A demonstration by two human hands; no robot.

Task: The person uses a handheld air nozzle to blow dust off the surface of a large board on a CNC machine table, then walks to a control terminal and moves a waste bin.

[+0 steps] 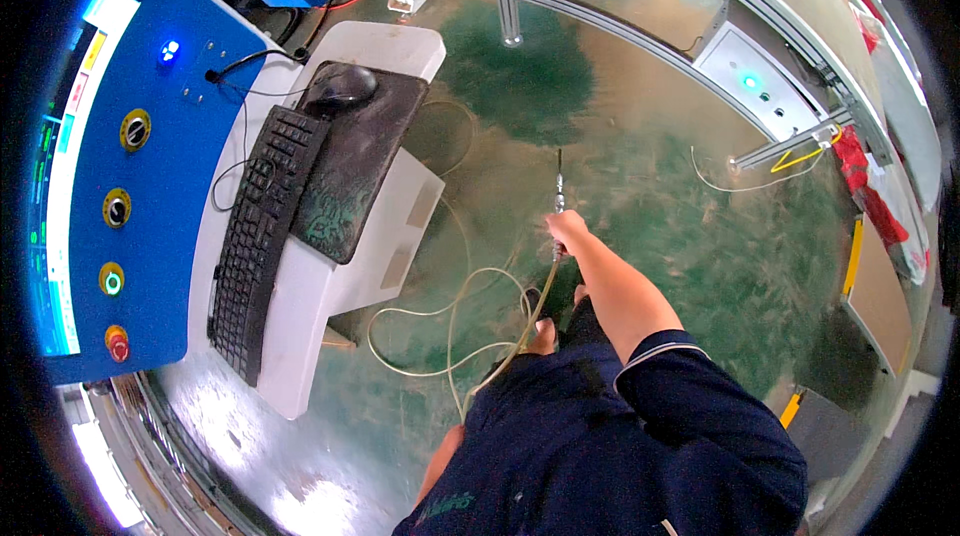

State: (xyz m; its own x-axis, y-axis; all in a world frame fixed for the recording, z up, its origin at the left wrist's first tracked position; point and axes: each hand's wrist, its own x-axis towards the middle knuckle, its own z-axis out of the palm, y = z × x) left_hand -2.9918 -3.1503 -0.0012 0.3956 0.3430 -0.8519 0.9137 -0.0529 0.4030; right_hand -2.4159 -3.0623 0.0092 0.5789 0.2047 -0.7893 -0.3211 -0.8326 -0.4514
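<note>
My right hand [567, 230] is closed around a slim silver air tool [559, 198], held out in front of me over the floor. A thin rod-like tip points away from me at its far end. From its near end a pale, see-through hose [522, 334] runs back toward my left side and loops beside my feet. Of my left arm [440, 463] only a strip of bare forearm shows low in the picture, next to the hose. The left hand itself is hidden behind my dark shirt.
A blue control panel [160, 156] with knobs and a lit screen stands at left. Its shelf carries a black keyboard [262, 236], a mouse [343, 84] and a dark mouse pad [365, 161]. An aluminium-profile frame [620, 28] with a white control box [760, 81] stands at far right.
</note>
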